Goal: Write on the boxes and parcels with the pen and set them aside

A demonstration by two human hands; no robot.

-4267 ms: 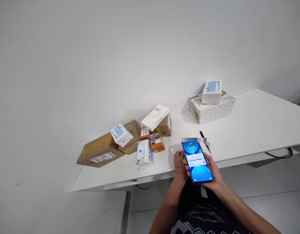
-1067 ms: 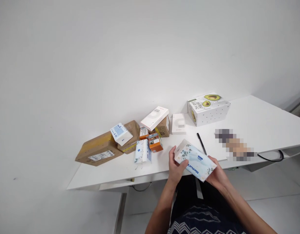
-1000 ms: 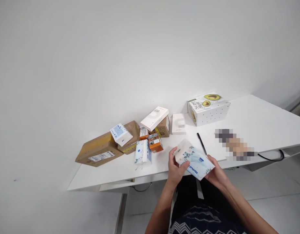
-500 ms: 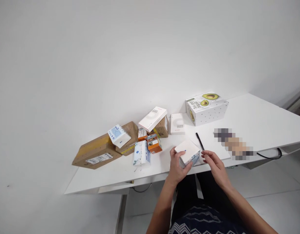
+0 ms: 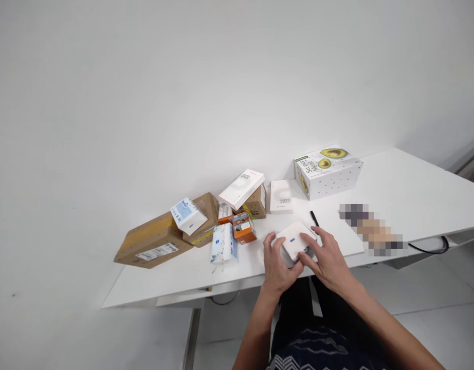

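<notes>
A soft tissue pack [image 5: 294, 242], white side up with a small blue mark, lies on the white table [image 5: 399, 195] near its front edge. My left hand [image 5: 276, 267] grips the pack's left end with curled fingers. My right hand [image 5: 325, 256] lies over its right side, fingers pressed on top. A black pen [image 5: 313, 218] lies just behind the pack.
Behind the pack stand a white power bank box [image 5: 281, 196] and an avocado-printed box [image 5: 327, 169]. To the left lie cardboard boxes [image 5: 154, 245], tissue packs [image 5: 223, 244], an orange box [image 5: 243, 228] and a tilted white box [image 5: 241, 188]. A cable [image 5: 433, 246] hangs under the right edge.
I held a phone 4.3 s ago; a second ago both hands held the tissue pack in the air. It has been turned white side up and set on the table, hands still on it.
</notes>
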